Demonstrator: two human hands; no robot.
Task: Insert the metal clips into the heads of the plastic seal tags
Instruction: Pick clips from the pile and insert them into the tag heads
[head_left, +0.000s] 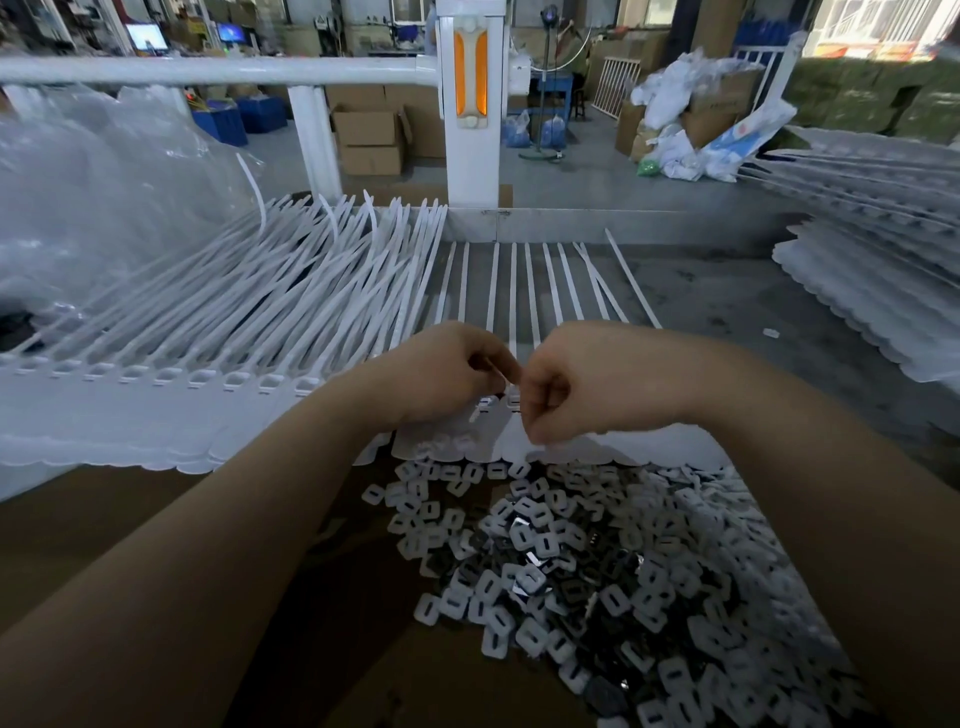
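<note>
- Head view: the left hand (447, 374) and the right hand (561, 395) are meeting at the middle of the bench (727, 312), knuckles up, fingers curled tight and narrow.
- Both are working over the heads of a row of white seal tags (519, 291), whose straps are running away toward the far edge.
- The left hand's grip is pinching down at a tag head; what sits between its fingertips is hidden.
- The right hand's grip is also curled into a pinch just beside the left; whether it is holding a clip I cannot tell.
- A small glint of metal (488, 402) is showing at the tag heads between the two hands.
- A big pile of metal clips (597, 561) is lying near the person, right of centre, on brown cardboard (104, 519).
- A thick fanned batch of tags (234, 312) is lying on the left, heads lined up toward the near side.
- More stacked tags (872, 291) are lying at the far right.
- Clear plastic bags (104, 171) are heaped at the far left.
- A white post (470, 130) is standing beyond the bench.
</note>
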